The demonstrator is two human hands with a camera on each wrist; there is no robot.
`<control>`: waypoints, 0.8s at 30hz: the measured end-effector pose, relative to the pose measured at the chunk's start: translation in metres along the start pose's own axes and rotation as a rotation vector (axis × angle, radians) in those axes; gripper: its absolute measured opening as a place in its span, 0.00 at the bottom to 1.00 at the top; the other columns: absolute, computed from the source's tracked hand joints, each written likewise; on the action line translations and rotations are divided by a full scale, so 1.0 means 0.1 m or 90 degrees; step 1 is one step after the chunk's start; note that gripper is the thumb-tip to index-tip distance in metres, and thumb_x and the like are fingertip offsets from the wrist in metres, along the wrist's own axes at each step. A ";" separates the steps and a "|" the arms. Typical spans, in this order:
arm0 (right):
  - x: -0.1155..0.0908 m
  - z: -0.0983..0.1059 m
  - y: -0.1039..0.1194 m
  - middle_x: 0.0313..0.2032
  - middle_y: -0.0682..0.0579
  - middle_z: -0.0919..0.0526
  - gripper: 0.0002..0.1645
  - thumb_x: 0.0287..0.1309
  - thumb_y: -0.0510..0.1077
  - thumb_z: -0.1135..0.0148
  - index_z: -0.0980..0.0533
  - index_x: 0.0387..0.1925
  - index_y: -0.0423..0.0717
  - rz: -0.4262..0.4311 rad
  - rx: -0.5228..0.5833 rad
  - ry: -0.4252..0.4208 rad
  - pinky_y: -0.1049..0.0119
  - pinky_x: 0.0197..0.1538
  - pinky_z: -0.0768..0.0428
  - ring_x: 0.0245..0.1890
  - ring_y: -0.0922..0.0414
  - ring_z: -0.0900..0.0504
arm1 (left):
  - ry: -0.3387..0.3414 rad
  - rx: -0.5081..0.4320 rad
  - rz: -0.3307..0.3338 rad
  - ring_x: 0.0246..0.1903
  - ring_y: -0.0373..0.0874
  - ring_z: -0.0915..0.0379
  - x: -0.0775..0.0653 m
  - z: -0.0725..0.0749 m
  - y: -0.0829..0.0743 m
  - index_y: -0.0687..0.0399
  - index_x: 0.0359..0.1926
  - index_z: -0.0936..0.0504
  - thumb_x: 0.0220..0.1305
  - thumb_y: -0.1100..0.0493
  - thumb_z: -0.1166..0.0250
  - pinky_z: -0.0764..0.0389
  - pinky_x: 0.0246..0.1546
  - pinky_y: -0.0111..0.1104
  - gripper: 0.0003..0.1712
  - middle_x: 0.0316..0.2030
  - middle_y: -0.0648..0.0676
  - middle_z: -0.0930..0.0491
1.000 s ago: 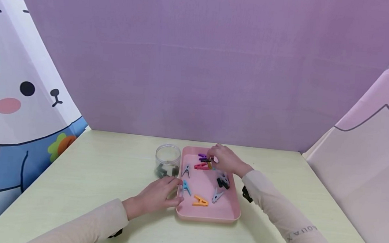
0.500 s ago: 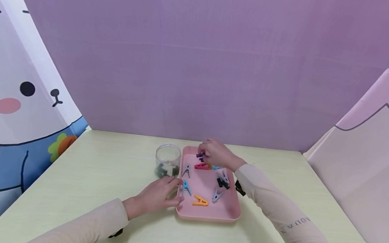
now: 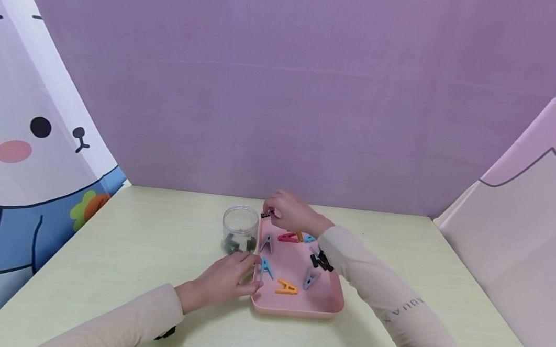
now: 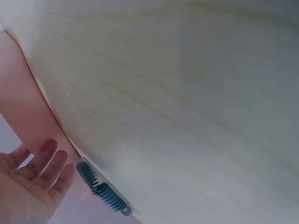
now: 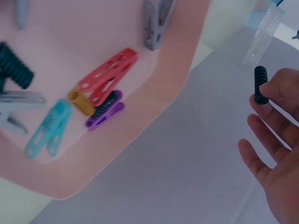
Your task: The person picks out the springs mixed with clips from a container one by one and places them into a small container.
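My right hand [image 3: 292,212] pinches a black spring [image 5: 260,85] between thumb and forefinger, over the far left corner of the pink tray [image 3: 297,313]. The other fingers are spread apart. My left hand [image 3: 222,280] lies at the tray's left edge, its fingers extended by the rim. Behind it stands a clear jar [image 3: 240,221] with several dark springs [image 4: 110,195] at the bottom. In the tray are a red clothespin [image 5: 108,77], a purple clothespin [image 5: 105,115], an orange spring [image 5: 81,102], a blue clothespin [image 3: 265,267] and a yellow-orange clothespin [image 3: 286,287].
Grey clothespins [image 3: 310,279] and black springs [image 3: 321,261] lie toward the tray's right side. Another grey clothespin [image 3: 267,243] is near the left wall. The pale tabletop [image 3: 171,225] ends at a purple curtain [image 3: 281,116] behind.
My right hand has moved left across the tray's far end with the black spring, toward the jar. My left hand stays in place.
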State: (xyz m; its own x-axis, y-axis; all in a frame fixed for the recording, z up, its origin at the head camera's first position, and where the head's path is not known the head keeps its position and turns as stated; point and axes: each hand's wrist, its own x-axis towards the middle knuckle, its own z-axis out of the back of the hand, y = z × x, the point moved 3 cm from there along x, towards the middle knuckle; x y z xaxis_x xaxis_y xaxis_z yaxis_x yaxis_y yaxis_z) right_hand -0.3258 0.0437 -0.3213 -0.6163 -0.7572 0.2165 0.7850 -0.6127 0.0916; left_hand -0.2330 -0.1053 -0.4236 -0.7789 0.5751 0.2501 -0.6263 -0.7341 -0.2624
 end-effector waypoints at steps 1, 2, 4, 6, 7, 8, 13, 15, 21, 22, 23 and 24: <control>0.02 0.01 0.02 0.37 0.54 0.19 0.09 0.53 0.37 0.42 0.21 0.37 0.48 0.007 -0.003 -0.005 0.68 0.41 0.24 0.37 0.59 0.28 | -0.003 0.000 -0.003 0.44 0.40 0.27 0.00 0.00 0.00 0.49 0.51 0.27 0.57 0.39 0.43 0.22 0.45 0.36 0.27 0.45 0.49 0.23; 0.05 0.02 0.04 0.37 0.54 0.19 0.09 0.53 0.37 0.42 0.20 0.37 0.47 0.015 -0.008 -0.011 0.67 0.41 0.24 0.37 0.59 0.28 | -0.005 0.002 -0.005 0.44 0.40 0.27 0.00 0.00 0.00 0.50 0.51 0.27 0.57 0.39 0.43 0.22 0.45 0.36 0.27 0.44 0.49 0.23; 0.10 0.03 0.08 0.37 0.54 0.19 0.09 0.53 0.37 0.42 0.20 0.37 0.47 0.023 -0.009 -0.017 0.67 0.42 0.24 0.37 0.59 0.27 | -0.007 0.005 -0.006 0.44 0.41 0.27 0.00 0.00 0.00 0.50 0.51 0.27 0.57 0.39 0.43 0.22 0.45 0.36 0.27 0.44 0.50 0.23; 0.14 0.03 0.11 0.37 0.55 0.18 0.09 0.53 0.37 0.42 0.20 0.37 0.48 0.027 -0.013 -0.018 0.66 0.42 0.24 0.38 0.59 0.27 | -0.007 0.010 -0.006 0.45 0.41 0.26 0.00 0.00 -0.01 0.51 0.51 0.27 0.57 0.38 0.43 0.22 0.45 0.36 0.28 0.45 0.51 0.23; 0.17 0.03 0.12 0.37 0.55 0.18 0.09 0.53 0.37 0.42 0.20 0.37 0.48 0.029 -0.013 -0.019 0.66 0.43 0.24 0.39 0.59 0.27 | -0.007 0.013 -0.005 0.45 0.42 0.27 0.00 0.00 -0.01 0.51 0.51 0.27 0.57 0.38 0.44 0.22 0.46 0.37 0.28 0.45 0.51 0.23; 0.19 0.03 0.14 0.37 0.55 0.18 0.09 0.52 0.36 0.42 0.20 0.37 0.48 0.031 -0.012 -0.019 0.66 0.43 0.24 0.39 0.59 0.26 | -0.006 0.016 -0.005 0.45 0.42 0.27 0.00 0.00 -0.01 0.51 0.52 0.27 0.57 0.38 0.44 0.22 0.46 0.37 0.29 0.45 0.51 0.23; 0.27 -0.01 0.19 0.37 0.54 0.18 0.09 0.51 0.35 0.41 0.20 0.36 0.47 0.045 -0.010 -0.019 0.64 0.45 0.25 0.40 0.57 0.25 | -0.004 0.021 -0.006 0.47 0.43 0.27 0.00 0.00 -0.01 0.52 0.53 0.27 0.57 0.37 0.44 0.23 0.48 0.37 0.30 0.47 0.52 0.24; 0.29 -0.03 0.21 0.37 0.54 0.18 0.09 0.52 0.36 0.40 0.20 0.36 0.46 0.044 -0.014 -0.015 0.64 0.46 0.24 0.41 0.57 0.25 | -0.003 0.021 -0.005 0.48 0.43 0.27 0.00 0.00 -0.01 0.52 0.53 0.28 0.58 0.37 0.44 0.23 0.48 0.38 0.30 0.48 0.52 0.24; 0.33 -0.12 0.23 0.38 0.55 0.18 0.09 0.54 0.38 0.40 0.20 0.38 0.48 0.028 -0.008 0.011 0.67 0.47 0.24 0.42 0.59 0.26 | 0.003 0.015 0.002 0.47 0.44 0.27 -0.01 0.00 -0.01 0.53 0.54 0.28 0.58 0.37 0.45 0.23 0.48 0.38 0.31 0.48 0.53 0.24; 0.34 -0.13 0.24 0.38 0.55 0.18 0.09 0.55 0.39 0.40 0.20 0.38 0.48 0.027 -0.006 0.015 0.66 0.47 0.24 0.42 0.59 0.26 | 0.002 0.014 0.003 0.47 0.44 0.27 -0.01 0.00 -0.01 0.53 0.54 0.28 0.58 0.37 0.45 0.23 0.48 0.38 0.31 0.47 0.53 0.24; 0.34 -0.14 0.24 0.38 0.55 0.18 0.08 0.55 0.39 0.40 0.20 0.38 0.49 0.028 -0.005 0.018 0.66 0.47 0.24 0.42 0.58 0.26 | 0.001 0.015 0.002 0.47 0.44 0.27 -0.01 0.00 -0.01 0.53 0.53 0.28 0.58 0.37 0.45 0.23 0.47 0.38 0.31 0.47 0.53 0.24; 0.35 -0.16 0.25 0.38 0.55 0.18 0.08 0.55 0.39 0.40 0.21 0.38 0.49 0.029 -0.006 0.021 0.66 0.47 0.24 0.42 0.58 0.26 | 0.000 0.015 0.001 0.47 0.43 0.27 -0.01 0.01 0.00 0.53 0.53 0.28 0.58 0.37 0.45 0.23 0.47 0.38 0.31 0.47 0.53 0.23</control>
State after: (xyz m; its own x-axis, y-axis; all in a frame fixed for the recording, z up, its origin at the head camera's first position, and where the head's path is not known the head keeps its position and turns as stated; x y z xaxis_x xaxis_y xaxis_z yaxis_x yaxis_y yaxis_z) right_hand -0.3289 -0.0010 -0.3268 -0.5824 -0.7910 0.1877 0.8113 -0.5800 0.0733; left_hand -0.2317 -0.1060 -0.4234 -0.7801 0.5735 0.2499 -0.6238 -0.7438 -0.2402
